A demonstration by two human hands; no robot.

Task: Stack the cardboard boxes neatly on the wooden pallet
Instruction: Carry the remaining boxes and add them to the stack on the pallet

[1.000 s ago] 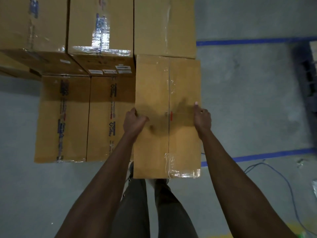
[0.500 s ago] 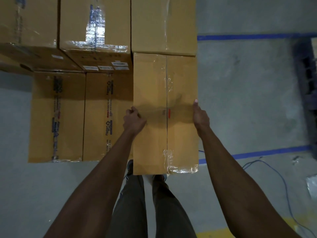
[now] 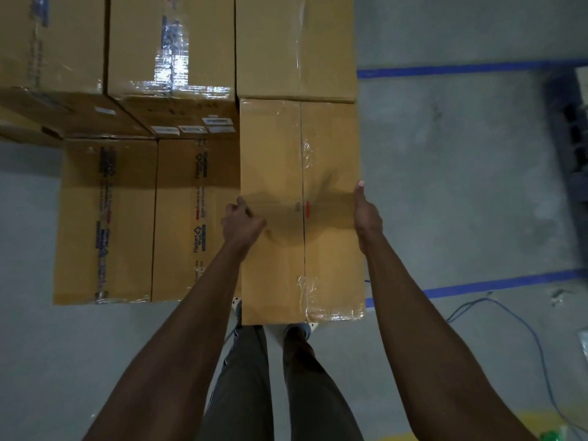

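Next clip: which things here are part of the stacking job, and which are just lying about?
Job: centre box, left hand, right hand, printed-tape boxes beside it, plain box behind it.
Lying about: blue floor tape, blue cable, dark rack at the right edge.

We've open floor (image 3: 461, 186) rt of the box (image 3: 280, 148); stacked boxes (image 3: 171, 52) sit tight against its left & far sides.
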